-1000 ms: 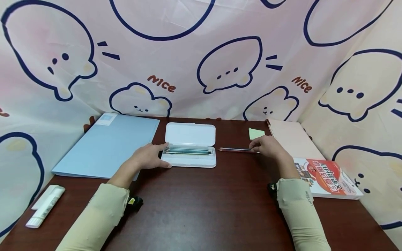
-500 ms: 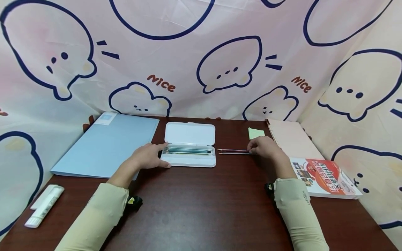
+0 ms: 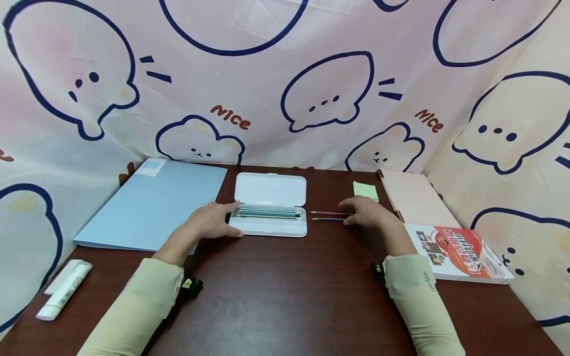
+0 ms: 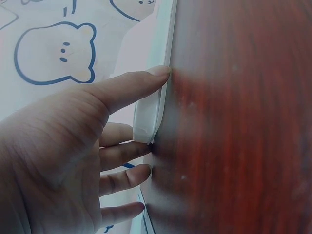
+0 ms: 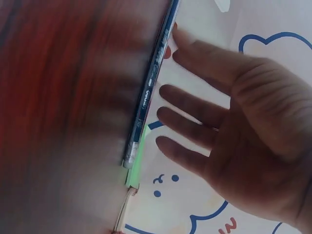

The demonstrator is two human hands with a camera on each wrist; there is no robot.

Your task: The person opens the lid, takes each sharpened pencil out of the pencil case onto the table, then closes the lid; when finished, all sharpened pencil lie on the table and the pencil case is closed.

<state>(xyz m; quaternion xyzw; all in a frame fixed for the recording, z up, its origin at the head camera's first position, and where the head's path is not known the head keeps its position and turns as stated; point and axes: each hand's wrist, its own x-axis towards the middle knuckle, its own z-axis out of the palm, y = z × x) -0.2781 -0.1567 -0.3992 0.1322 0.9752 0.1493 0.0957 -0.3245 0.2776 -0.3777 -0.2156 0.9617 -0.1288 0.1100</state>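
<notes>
At frame centre the left hand (image 3: 213, 223) rests flat against the left end of the open pencil case (image 3: 269, 221), fingers relaxed and spread; the right hand (image 3: 365, 212) has slid leftward along the two pencils (image 3: 327, 216) lying on the tabletop (image 3: 285, 291) just right of the case, fingers extended and touching them without pinching; the pencils now appear closer to the case, judged a push toward it.

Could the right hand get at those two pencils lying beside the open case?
Probably yes: the right hand is already at the two pencils, fingers straight, and nothing lies between them on the table.
</notes>
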